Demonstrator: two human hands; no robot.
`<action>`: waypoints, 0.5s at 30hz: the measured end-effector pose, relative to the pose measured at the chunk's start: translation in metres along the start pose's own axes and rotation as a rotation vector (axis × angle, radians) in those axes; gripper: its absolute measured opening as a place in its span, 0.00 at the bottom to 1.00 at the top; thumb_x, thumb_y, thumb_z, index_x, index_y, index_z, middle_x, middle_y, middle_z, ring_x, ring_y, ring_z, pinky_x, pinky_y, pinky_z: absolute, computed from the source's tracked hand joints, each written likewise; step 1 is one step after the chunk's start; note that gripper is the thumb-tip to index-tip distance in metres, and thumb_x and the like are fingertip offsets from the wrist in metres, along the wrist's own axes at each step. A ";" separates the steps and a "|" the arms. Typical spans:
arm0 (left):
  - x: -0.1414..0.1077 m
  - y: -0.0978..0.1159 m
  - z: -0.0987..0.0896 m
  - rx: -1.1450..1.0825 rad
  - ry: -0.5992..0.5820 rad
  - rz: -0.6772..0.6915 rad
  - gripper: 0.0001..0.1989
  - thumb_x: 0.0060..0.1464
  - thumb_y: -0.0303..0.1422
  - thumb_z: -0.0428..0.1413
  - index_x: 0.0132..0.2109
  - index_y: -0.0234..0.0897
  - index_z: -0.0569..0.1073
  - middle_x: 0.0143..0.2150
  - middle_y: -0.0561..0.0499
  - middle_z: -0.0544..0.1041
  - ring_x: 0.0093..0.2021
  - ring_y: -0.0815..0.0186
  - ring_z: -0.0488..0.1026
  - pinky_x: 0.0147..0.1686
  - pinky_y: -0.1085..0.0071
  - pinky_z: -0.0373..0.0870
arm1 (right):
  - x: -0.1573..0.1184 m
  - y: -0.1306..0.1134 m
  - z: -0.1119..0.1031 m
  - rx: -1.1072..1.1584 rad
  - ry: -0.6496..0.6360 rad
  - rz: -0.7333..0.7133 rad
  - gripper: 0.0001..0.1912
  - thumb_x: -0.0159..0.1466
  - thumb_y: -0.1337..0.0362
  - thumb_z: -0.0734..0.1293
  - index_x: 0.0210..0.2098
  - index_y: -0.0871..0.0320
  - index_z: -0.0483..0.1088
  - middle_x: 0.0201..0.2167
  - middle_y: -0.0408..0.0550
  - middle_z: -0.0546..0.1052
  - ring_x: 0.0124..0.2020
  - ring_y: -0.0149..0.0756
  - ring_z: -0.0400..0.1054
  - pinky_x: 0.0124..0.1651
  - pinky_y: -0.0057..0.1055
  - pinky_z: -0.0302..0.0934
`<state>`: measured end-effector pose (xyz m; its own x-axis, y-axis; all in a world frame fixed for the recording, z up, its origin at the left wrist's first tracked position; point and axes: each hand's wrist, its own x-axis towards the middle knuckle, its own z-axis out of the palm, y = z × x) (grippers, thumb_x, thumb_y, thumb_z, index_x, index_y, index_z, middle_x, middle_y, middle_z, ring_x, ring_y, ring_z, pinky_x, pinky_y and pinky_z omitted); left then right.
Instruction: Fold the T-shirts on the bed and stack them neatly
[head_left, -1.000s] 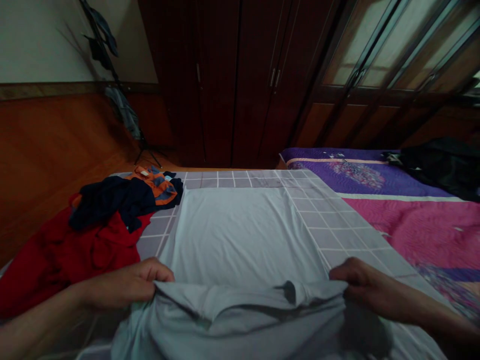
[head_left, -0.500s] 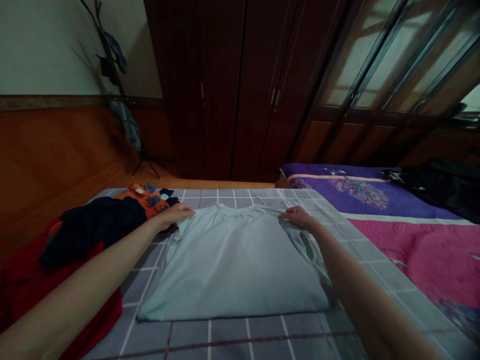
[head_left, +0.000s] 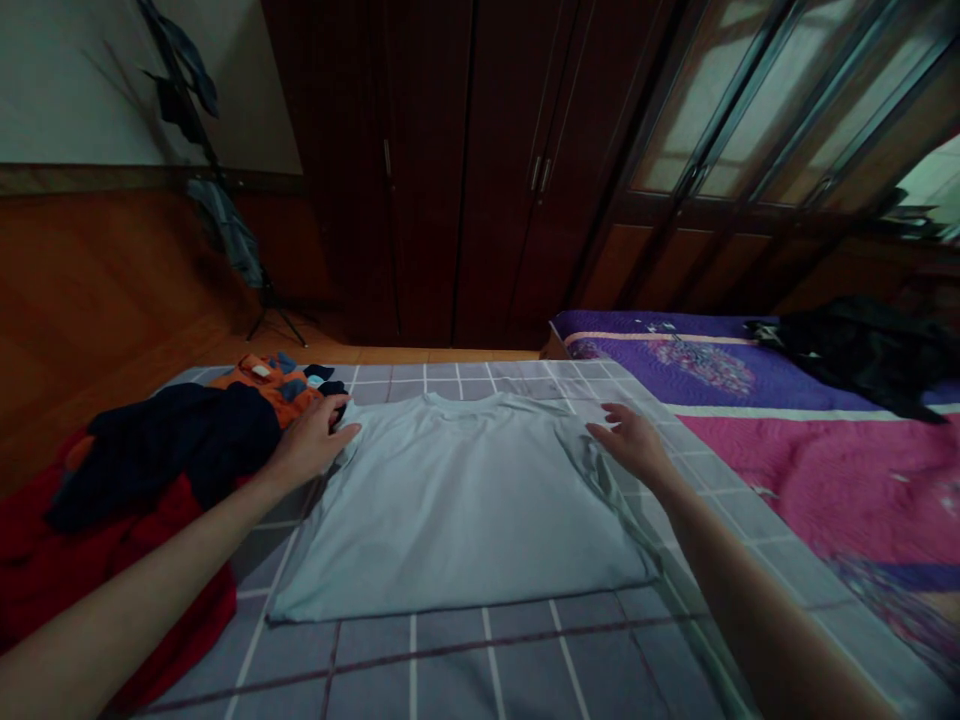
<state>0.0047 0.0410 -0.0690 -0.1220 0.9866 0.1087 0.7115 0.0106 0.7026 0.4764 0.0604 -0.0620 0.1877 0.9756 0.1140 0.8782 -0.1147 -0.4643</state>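
A pale grey-blue T-shirt (head_left: 465, 500) lies spread on the checked grey bed sheet (head_left: 450, 660), its neckline at the far side and its near edge straight. By its upper left corner is my left hand (head_left: 316, 437), thumb and fingers apart and nothing held. My right hand (head_left: 630, 440) hovers just off the upper right corner, fingers spread and empty. Some folds of the shirt's side show below my right hand.
A pile of clothes lies left: dark blue garment (head_left: 187, 430), red cloth (head_left: 165, 560), orange garment (head_left: 277, 385). To the right is a purple and pink bed (head_left: 787, 460) with a black item (head_left: 862, 350). Behind stand a dark wardrobe (head_left: 427, 200) and a coat rack (head_left: 217, 170).
Both hands have let go of the shirt's upper corners and opened, moving outward from it. The shirt lies nearly as before. The view has shifted slightly.
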 end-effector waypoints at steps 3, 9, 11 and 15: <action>-0.060 -0.002 -0.019 0.164 -0.034 0.208 0.20 0.54 0.45 0.52 0.47 0.38 0.73 0.49 0.45 0.75 0.46 0.57 0.74 0.46 0.64 0.70 | -0.057 0.027 -0.018 0.013 -0.007 -0.036 0.21 0.59 0.52 0.63 0.44 0.60 0.72 0.37 0.54 0.77 0.34 0.41 0.71 0.37 0.34 0.63; -0.159 -0.040 -0.016 0.236 -0.059 0.591 0.15 0.53 0.48 0.56 0.41 0.45 0.78 0.44 0.50 0.79 0.41 0.64 0.77 0.40 0.76 0.75 | -0.139 0.055 -0.010 0.039 0.021 -0.147 0.17 0.60 0.50 0.62 0.31 0.57 0.74 0.32 0.49 0.77 0.33 0.40 0.71 0.37 0.37 0.64; -0.169 -0.051 -0.009 0.249 0.000 0.618 0.17 0.52 0.49 0.57 0.42 0.46 0.77 0.43 0.50 0.79 0.40 0.63 0.78 0.38 0.75 0.76 | -0.145 0.054 -0.003 0.030 0.104 -0.213 0.16 0.60 0.52 0.62 0.28 0.56 0.73 0.33 0.50 0.76 0.36 0.41 0.70 0.42 0.39 0.63; -0.169 -0.061 -0.001 0.270 0.030 0.665 0.17 0.54 0.48 0.55 0.46 0.46 0.76 0.44 0.50 0.78 0.43 0.61 0.76 0.41 0.71 0.76 | -0.146 0.051 0.002 0.056 0.148 -0.184 0.15 0.59 0.54 0.62 0.24 0.56 0.72 0.33 0.51 0.75 0.37 0.42 0.69 0.44 0.40 0.62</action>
<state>-0.0188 -0.1265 -0.1293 0.3804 0.7932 0.4756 0.7877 -0.5474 0.2828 0.4932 -0.0873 -0.1039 0.0930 0.9406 0.3265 0.8783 0.0769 -0.4718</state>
